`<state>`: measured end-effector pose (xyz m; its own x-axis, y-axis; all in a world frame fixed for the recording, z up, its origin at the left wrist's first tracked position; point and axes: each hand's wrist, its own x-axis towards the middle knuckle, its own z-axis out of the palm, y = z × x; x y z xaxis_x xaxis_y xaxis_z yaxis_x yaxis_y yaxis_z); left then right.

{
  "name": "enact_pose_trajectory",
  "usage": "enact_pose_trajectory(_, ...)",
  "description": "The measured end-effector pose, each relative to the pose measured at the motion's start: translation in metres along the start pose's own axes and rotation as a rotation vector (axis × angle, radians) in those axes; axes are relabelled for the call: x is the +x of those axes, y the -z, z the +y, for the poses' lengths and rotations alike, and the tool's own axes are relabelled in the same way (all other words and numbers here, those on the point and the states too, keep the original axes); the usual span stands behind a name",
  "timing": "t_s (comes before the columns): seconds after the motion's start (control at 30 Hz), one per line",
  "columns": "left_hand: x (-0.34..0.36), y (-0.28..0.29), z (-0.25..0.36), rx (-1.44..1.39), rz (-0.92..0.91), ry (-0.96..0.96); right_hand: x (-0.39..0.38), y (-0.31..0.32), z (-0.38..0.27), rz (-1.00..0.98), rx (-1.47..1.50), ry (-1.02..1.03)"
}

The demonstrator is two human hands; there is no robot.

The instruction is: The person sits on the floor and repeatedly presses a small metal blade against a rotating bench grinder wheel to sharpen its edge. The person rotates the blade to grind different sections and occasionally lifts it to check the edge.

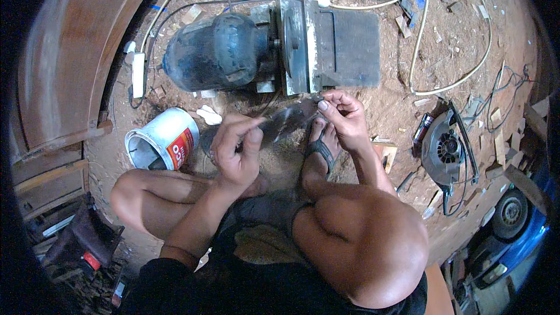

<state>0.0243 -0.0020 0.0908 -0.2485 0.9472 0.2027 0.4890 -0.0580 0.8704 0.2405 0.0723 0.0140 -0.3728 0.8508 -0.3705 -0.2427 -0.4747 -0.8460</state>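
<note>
A dark, flat, blade-like strip [291, 118] with shiny patches is held slantwise in front of me. My left hand [236, 146] pinches it between thumb and fingers nearer its left end, part of which is hidden behind the hand. My right hand [345, 118] grips the right end, thumb on top. Just beyond the strip lies a motor-driven machine. Its rounded blue-grey motor [213, 52] is on the left, with an upright pale-edged plate [300, 46] and a flat dark plate [357, 49] to the right. The strip's right end is close to the machine's near edge; whether they touch, I cannot tell.
A white bucket [160, 137] lies tipped at the left, near a white power strip [138, 76]. A circular saw [448, 146] rests at the right. Cables and a pale hose [414, 58] cross the dirt floor among wood scraps. Wooden panels [70, 52] stand left.
</note>
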Motion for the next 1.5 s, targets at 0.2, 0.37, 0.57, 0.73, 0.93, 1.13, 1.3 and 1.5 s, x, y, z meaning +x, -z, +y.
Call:
enact_pose_trajectory(0.2, 0.004, 0.014, 0.022, 0.018, -0.052, -0.198, 0.002, -0.002, 0.008, -0.014, 0.014, 0.105)
enact_pose_trajectory(0.37, 0.004, 0.018, 0.026, 0.042, -0.087, -0.170, 0.000, 0.001, 0.009, -0.042, 0.084, 0.040)
enact_pose_trajectory(0.57, 0.012, 0.017, 0.017, -0.029, -0.046, 0.019, -0.009, -0.011, -0.017, -0.010, -0.110, 0.150)
enact_pose_trajectory(0.73, 0.011, 0.015, 0.001, -0.141, -0.001, 0.198, -0.008, -0.008, -0.040, -0.137, -0.657, 0.399)
enact_pose_trajectory(0.93, 0.008, 0.011, -0.004, -0.206, -0.001, 0.225, -0.010, -0.002, -0.038, -0.138, -0.617, 0.435)
enact_pose_trajectory(1.13, 0.010, 0.014, -0.006, -0.162, -0.055, 0.213, -0.014, -0.006, -0.062, -0.241, -0.778, 0.230)
enact_pose_trajectory(1.3, 0.008, 0.013, -0.011, -0.181, -0.057, 0.216, -0.007, -0.005, -0.058, -0.287, -0.797, 0.449)
enact_pose_trajectory(1.5, 0.007, 0.012, -0.019, -0.215, -0.034, 0.105, -0.017, -0.005, -0.057, -0.155, -0.699, 0.484)
